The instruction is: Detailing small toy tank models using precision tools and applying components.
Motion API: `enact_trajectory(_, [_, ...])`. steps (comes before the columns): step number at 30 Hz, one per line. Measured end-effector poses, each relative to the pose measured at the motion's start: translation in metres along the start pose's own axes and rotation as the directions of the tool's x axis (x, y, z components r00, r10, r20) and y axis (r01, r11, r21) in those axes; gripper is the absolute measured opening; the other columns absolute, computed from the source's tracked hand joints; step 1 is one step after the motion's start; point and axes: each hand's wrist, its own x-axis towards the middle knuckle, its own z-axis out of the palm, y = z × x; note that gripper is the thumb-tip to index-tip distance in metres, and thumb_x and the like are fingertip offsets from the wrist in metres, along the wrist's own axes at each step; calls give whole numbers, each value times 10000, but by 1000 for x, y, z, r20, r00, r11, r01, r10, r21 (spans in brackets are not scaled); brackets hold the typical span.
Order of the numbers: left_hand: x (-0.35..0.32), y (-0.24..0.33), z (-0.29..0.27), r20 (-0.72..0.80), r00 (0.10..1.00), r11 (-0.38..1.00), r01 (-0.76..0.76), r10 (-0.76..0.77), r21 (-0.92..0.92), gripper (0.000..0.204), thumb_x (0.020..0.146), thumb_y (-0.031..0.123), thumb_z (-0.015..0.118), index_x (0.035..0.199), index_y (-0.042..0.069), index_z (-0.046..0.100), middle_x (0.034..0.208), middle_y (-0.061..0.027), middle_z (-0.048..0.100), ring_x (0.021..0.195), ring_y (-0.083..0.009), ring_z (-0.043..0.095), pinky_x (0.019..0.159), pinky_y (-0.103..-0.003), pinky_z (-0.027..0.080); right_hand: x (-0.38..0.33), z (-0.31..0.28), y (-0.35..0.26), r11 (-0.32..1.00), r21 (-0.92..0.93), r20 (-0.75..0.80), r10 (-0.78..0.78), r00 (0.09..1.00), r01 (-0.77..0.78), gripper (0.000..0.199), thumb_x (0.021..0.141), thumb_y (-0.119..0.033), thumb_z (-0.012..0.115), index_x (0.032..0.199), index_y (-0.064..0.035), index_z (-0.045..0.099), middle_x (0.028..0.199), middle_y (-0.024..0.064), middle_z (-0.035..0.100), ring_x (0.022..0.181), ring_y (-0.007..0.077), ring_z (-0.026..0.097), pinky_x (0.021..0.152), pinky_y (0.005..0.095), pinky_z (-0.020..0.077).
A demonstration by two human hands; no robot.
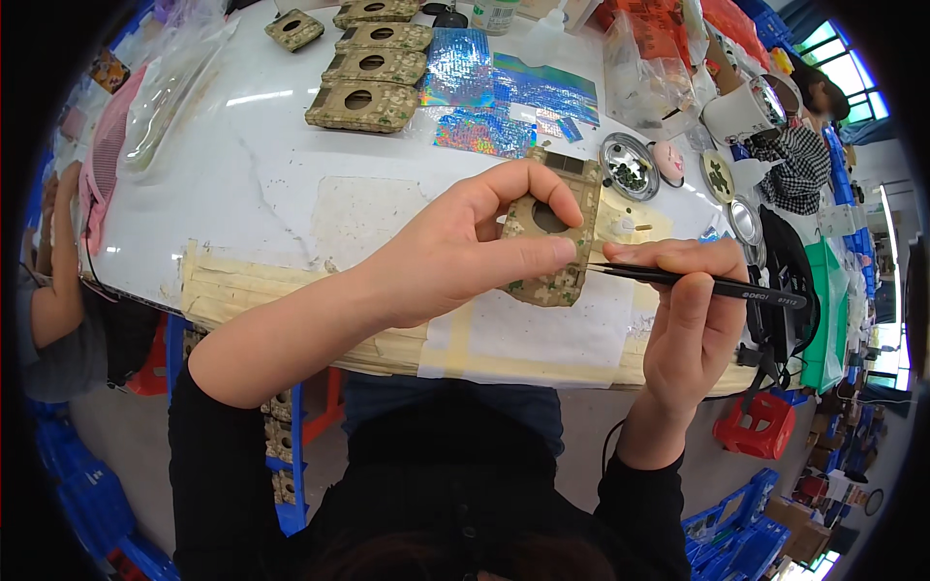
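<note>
My left hand [494,242] grips a camouflage-patterned case [542,289] with a round hole, its fingers over the top and its thumb pressed near the right edge. In my right hand [693,300] is a pair of black tweezers [717,283], held like a pen. The tips of the tweezers meet or nearly meet the right edge of the case, close to my left thumb. What lies between the tips is too small to make out. A round metal dish [617,155] holding small dark green pieces stands just beyond the case.
Several similar camouflage cases [363,105] lie in a row at the back. Shiny holographic sheets [542,87] are beside them. A pink oval object [668,162] and a round camouflage-topped piece [718,176] sit at the right. Masking tape [300,300] covers the table's front edge. Other people are at both sides.
</note>
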Motion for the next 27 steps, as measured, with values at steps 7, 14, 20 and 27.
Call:
enact_trajectory(7, [2,-2,0,46,999,991,-2,-4,135,165,946,167,481,1029,24,480,973,-67,571,870,-174,633,769,-285,515,11,-11,-9,992,48,-32,115,993,-114,217,962,-171,420,963,42,464,878,165,609,800,200,632,740,303,537])
enact_trajectory(14, [0,-5,1,92,996,982,-14,-3,186,149,942,164,493,997,27,484,933,-44,568,870,-148,620,755,-271,511,22,-13,-14,989,-119,156,101,982,-83,227,969,-158,364,933,54,438,849,180,561,788,248,642,702,312,551])
enact_trajectory(20, [-1,-5,2,101,995,977,5,-27,215,137,938,156,502,982,27,489,937,-47,573,863,-137,616,746,-264,509,26,-12,-16,978,-117,206,194,959,-173,217,957,-146,380,911,56,445,836,169,559,744,216,634,678,306,556])
enact_trajectory(27, [0,-5,1,115,993,973,-15,-11,228,143,935,162,510,971,25,494,938,-45,568,863,-129,609,753,-263,507,28,-14,-16,965,-87,207,259,944,-246,250,958,-186,401,912,54,452,842,161,559,727,206,634,664,312,564])
